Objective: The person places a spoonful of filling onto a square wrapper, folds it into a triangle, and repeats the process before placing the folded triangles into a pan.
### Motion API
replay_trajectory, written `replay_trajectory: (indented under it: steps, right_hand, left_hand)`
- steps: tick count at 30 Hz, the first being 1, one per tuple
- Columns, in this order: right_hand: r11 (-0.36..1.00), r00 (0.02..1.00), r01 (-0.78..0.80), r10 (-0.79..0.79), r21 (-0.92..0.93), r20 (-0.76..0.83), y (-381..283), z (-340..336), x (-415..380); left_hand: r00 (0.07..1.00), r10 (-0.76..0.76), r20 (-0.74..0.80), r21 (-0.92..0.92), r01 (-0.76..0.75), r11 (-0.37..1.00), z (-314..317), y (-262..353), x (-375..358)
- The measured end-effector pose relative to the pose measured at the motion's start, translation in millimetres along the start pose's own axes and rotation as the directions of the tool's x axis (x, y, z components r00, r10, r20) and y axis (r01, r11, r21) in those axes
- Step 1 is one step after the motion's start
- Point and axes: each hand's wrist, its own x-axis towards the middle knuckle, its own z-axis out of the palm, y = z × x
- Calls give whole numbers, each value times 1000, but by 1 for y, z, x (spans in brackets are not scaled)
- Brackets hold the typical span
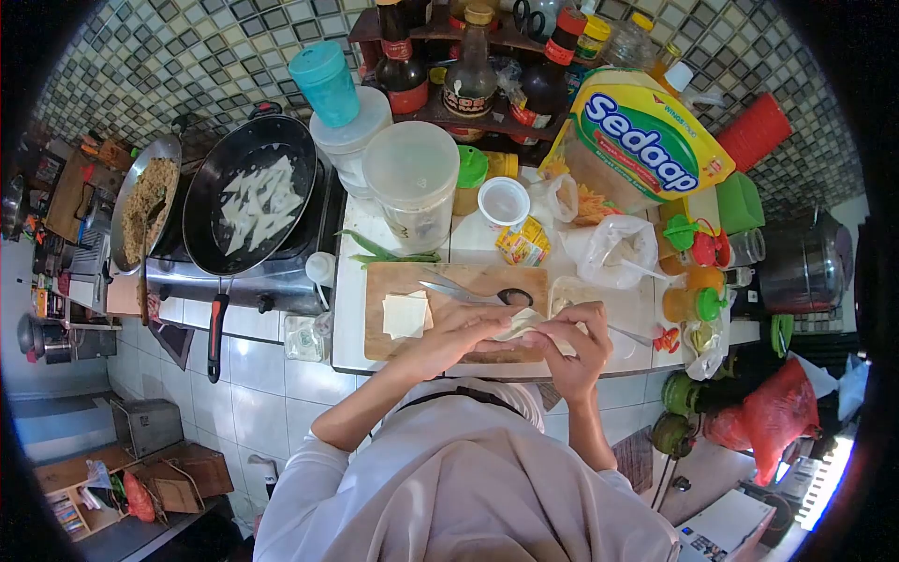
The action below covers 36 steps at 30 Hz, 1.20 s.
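Over the right part of a wooden cutting board [375, 347], my left hand [456, 339] and my right hand [573, 348] meet around a pale, thin wrapper [523, 323]. The fingers of both hands pinch its edges; any filling inside is too small to make out. A stack of square white wrappers [405, 316] lies on the board to the left. Behind my hands rest a knife [454, 291] and a dark spoon [514, 297]. A pale tray [599, 292] stands to the right of the board, partly behind my right hand.
A black pan [257, 201] with white pieces sits on the stove [225, 281], its handle sticking out towards the front. Left of it is a pan of brown food [147, 201]. Containers [410, 178], a plastic bag [613, 248] and a yellow package [637, 136] stand behind the board.
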Motion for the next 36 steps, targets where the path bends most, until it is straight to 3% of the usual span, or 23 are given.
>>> replay_trajectory:
  steps: [5, 7, 17, 19, 23, 25, 26, 28, 30, 36]
  right_hand:
    - [1000, 1000, -15, 14, -20, -17, -2, 2, 7]
    - [999, 1000, -20, 20, -25, -1, -3, 4, 9]
    - [984, 983, -178, 177, 29, 43, -5, 8, 13]
    - [972, 973, -227, 224, 55, 50, -6, 8, 16]
    - [962, 957, -256, 239, 92, 164, -2, 9, 17]
    - [951, 950, -283, 260, 127, 176, -1, 10, 16]
    - [950, 948, -287, 263, 124, 179, -2, 10, 16]
    - [949, 946, -290, 265, 121, 184, -2, 11, 16]
    - [892, 914, -397, 361, 216, 187, -2, 12, 17]
    - [818, 868, -492, 436, 297, 236, -3, 10, 17]
  left_hand:
    - [1000, 24, 8, 248, -25, 968, 1, 0, 2]
    - [991, 131, 37, 383, -135, 914, -8, -15, 5]
    - [982, 183, 43, 373, -186, 909, -11, -17, 8]
    - [975, 218, 37, 507, -206, 837, -15, -20, 8]
    - [977, 210, 26, 503, -194, 842, -8, -6, 6]
    - [998, -21, -61, 524, 50, 851, -4, 7, 3]
    - [998, -20, -62, 523, 50, 851, -5, 3, 4]
    - [988, 150, -40, 409, -120, 905, -7, -7, 8]
    - [980, 188, -65, 365, -152, 918, -3, -4, 6]
    - [947, 258, -192, 261, -204, 943, -4, -11, 5]
